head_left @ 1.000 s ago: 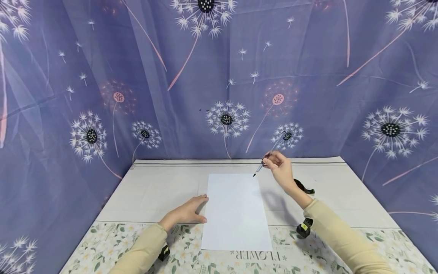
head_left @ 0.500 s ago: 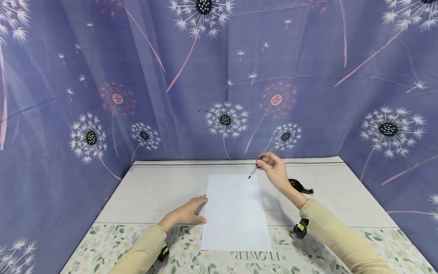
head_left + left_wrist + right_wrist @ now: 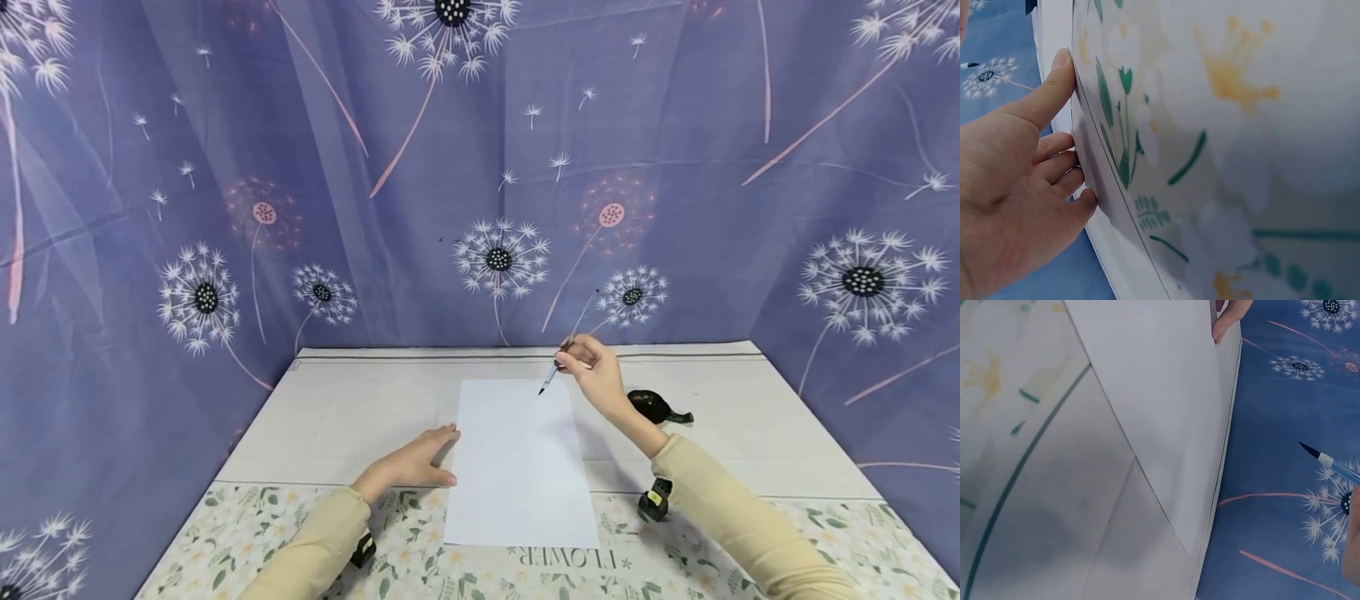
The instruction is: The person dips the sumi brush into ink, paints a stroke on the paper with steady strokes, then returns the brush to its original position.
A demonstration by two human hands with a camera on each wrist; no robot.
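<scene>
A blank white sheet of paper (image 3: pixel 517 467) lies on the table in front of me. My right hand (image 3: pixel 595 375) pinches a slim paintbrush (image 3: pixel 549 379) with a pale handle and holds it above the sheet's far right corner, its dark tip pointing down and left. In the right wrist view the brush's black bristles (image 3: pixel 1310 450) and light collar show clearly, while most of that hand is cut off by the frame. My left hand (image 3: pixel 416 460) rests at the paper's left edge with thumb and fingers spread; the left wrist view shows the hand (image 3: pixel 1016 169) against the tabletop.
A black, rounded dish with a short handle (image 3: pixel 651 407) stands on the table just beyond my right wrist. The table cover (image 3: pixel 337 408) is white at the back and floral at the front. A purple dandelion-patterned curtain (image 3: pixel 405 275) closes off the back and sides.
My right hand has moved left with the paintbrush, and its tip is lower and farther over the sheet. More of the black dish shows. The left hand stays put.
</scene>
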